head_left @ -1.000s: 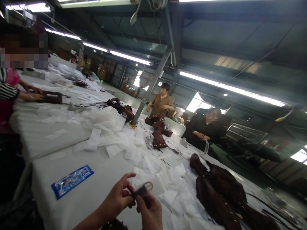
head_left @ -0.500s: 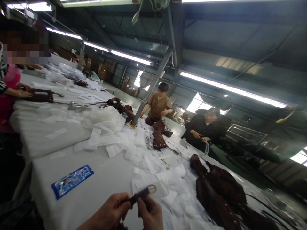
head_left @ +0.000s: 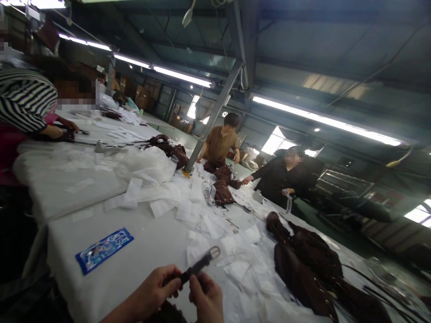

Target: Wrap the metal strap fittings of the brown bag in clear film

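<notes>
Between my two hands is a dark brown strap (head_left: 197,268) with a metal buckle (head_left: 214,252) at its upper end. My left hand (head_left: 164,285) pinches the strap at its lower part, fingers closed. Just to the right, my right hand (head_left: 206,294) grips the same strap nearer the buckle with thumb and fingers. Under my hands, at the bottom edge, a dark brown ruffled piece (head_left: 166,312) shows in part; whether it joins the strap is hidden. White paper and wrapping pieces (head_left: 232,258) lie just beyond the buckle.
A blue printed packet (head_left: 105,250) lies on the white table (head_left: 144,242) at left. Dark brown bags (head_left: 303,273) with metal eyelets lie at right, others (head_left: 222,193) farther back. A slanted post (head_left: 215,121) stands mid-table. Three co-workers stand around the table; one in stripes (head_left: 27,98) leans in.
My hands have shifted slightly left, and the strap's buckle end has risen. The striped-sleeved person has bent over the table. The person in black has stretched an arm toward the brown bags.
</notes>
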`<state>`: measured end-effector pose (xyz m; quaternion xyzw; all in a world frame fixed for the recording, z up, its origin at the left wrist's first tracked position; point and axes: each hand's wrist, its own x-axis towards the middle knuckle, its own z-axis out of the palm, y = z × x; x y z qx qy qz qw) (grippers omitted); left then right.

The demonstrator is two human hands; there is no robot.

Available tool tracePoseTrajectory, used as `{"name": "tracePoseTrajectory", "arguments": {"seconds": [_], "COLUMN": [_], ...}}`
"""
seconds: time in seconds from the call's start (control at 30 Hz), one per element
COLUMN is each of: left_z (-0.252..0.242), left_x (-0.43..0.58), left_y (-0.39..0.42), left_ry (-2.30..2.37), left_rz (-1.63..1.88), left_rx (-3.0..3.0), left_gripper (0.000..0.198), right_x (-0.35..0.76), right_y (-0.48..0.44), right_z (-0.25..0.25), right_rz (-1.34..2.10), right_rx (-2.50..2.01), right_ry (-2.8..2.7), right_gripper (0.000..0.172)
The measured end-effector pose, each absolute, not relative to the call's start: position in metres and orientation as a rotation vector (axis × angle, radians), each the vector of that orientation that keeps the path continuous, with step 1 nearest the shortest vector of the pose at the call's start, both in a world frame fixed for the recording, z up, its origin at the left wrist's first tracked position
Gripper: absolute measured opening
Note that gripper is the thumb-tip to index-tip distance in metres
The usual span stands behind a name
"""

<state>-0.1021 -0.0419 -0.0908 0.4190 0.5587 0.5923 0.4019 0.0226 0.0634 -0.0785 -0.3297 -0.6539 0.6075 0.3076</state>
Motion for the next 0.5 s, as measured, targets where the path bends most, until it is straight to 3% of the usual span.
{"name": "tracePoseTrajectory", "arguments": {"seconds": [0.27, 0.5], "left_z": [-0.127, -0.118], "left_x": [-0.095, -0.093], "left_y": [-0.048, -0.043], "left_ry": [1.344, 1.335], "left_rz": [1.601, 1.585], "left_rx": [0.905, 0.911], "left_gripper": [0.045, 0.043], "right_x": [0.005, 0.011], "right_y": [0.036, 0.040], "right_z": [-0.084, -0.094], "right_rz": [1.688, 1.896], "right_rx": [-0.836, -0.897], "right_ry": [-1.756, -1.645], "right_gripper": [0.025, 0.045]}}
